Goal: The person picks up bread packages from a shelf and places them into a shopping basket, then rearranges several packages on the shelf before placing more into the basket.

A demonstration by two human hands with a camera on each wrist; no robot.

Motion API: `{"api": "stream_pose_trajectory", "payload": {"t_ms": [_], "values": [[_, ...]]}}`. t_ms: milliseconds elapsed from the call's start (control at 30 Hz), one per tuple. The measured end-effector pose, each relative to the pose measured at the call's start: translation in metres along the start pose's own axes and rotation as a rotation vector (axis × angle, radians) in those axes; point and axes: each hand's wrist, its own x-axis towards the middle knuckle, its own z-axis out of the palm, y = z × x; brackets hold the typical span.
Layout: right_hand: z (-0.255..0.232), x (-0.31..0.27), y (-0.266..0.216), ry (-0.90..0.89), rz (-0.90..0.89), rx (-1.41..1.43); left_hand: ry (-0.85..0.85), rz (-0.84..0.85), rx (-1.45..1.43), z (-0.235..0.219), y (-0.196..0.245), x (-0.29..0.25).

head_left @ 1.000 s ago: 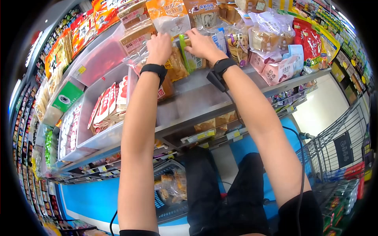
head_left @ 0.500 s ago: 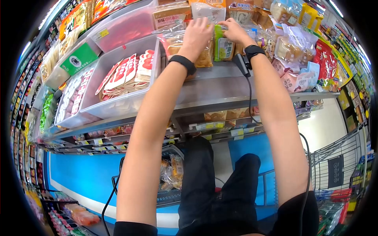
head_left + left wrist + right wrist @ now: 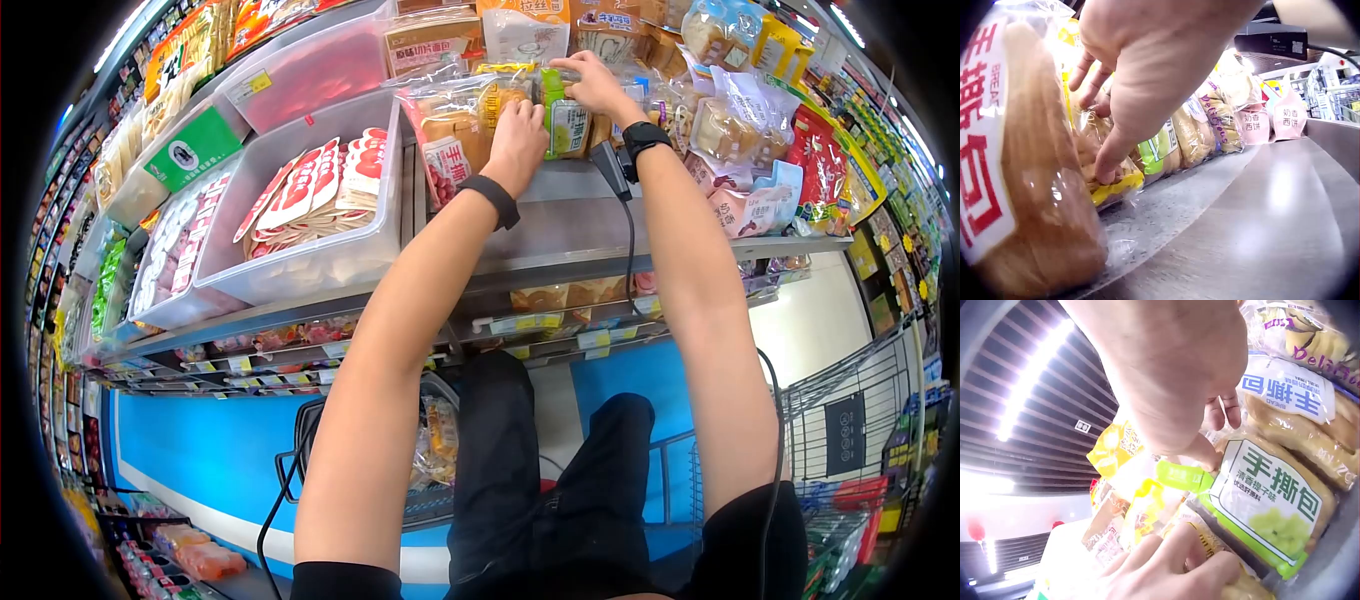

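Observation:
My left hand (image 3: pixel 520 140) grips a yellow-edged bag of bread (image 3: pixel 1107 197), with the thumb low on its front and the fingers spread over its face. To its left stands a bread bag with a red-and-white label (image 3: pixel 445 165), its brown loaf (image 3: pixel 1047 156) close up in the left wrist view. My right hand (image 3: pixel 600 85) pinches the top of a green-and-white bread bag (image 3: pixel 1266 500), thumb at the upper edge. Beside that bag is a blue-and-white labelled bread bag (image 3: pixel 1291 390). The right fingertips are partly hidden.
A clear bin of red-and-white packets (image 3: pixel 315 195) stands left on the shelf (image 3: pixel 560 225). Pink packets (image 3: pixel 745 210) lie to the right. Below are a basket of bagged goods (image 3: pixel 435 440) and, right, a shopping cart (image 3: pixel 850 400). A cable (image 3: pixel 630 240) hangs from the right wrist.
My left hand has come down from the top of the yellow bag to its front, uncovering the red-labelled bread. The right hand stays at the green bag. The head view shifted leftward earlier.

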Motion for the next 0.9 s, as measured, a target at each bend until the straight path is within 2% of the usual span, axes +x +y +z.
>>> {"api": "stream_pose_trajectory", "payload": {"t_ms": [67,133,267,400,433,467,500,567,600,633,667,700,733,800,867,900], "values": [[-0.005,0.0,-0.002,-0.005,0.016,0.019,-0.022,-0.05,0.003,0.003,0.004,0.001],[-0.005,0.004,0.005,-0.033,-0.021,0.05,0.025,-0.106,0.007,0.006,0.003,-0.002],[-0.005,-0.002,-0.002,0.019,-0.051,0.047,0.047,-0.058,0.014,0.01,0.008,-0.005],[0.0,-0.003,-0.009,-0.021,-0.044,0.009,0.048,-0.041,-0.004,-0.014,0.022,-0.025],[0.005,-0.007,-0.014,0.046,-0.118,-0.015,0.023,-0.02,-0.063,-0.03,0.026,-0.034],[0.009,-0.01,-0.018,0.11,-0.194,-0.039,-0.024,0.003,-0.204,-0.05,0.029,-0.043],[0.01,-0.011,-0.021,0.101,-0.201,-0.03,-0.076,0.02,-0.348,-0.074,0.031,-0.055],[0.013,-0.018,-0.026,0.377,-0.244,0.069,0.014,-0.07,-0.977,-0.133,0.031,-0.086],[0.003,-0.027,-0.038,0.475,-0.283,0.12,0.051,-0.128,-1.176,-0.165,0.03,-0.11],[-0.014,-0.048,-0.055,0.385,-0.123,0.159,0.081,-0.205,-1.378,-0.187,0.027,-0.134],[-0.041,-0.068,-0.087,0.285,0.021,0.268,0.099,-0.225,-1.45,-0.195,0.021,-0.161],[-0.051,-0.085,-0.089,0.251,-0.151,0.298,0.095,-0.27,-1.531,-0.201,0.02,-0.197],[-0.056,-0.106,-0.098,0.227,-0.175,0.349,0.059,-0.483,-1.541,-0.203,0.022,-0.232],[-0.071,-0.155,-0.103,0.114,-0.238,0.416,0.065,-1.024,-1.597,-0.177,0.041,-0.308],[-0.069,-0.205,-0.103,-0.026,-0.331,0.47,0.002,-1.409,-1.57,-0.123,0.064,-0.401],[-0.068,-0.229,-0.126,-0.151,-0.076,0.648,-0.008,-1.44,-1.52,-0.121,0.062,-0.417]]}}
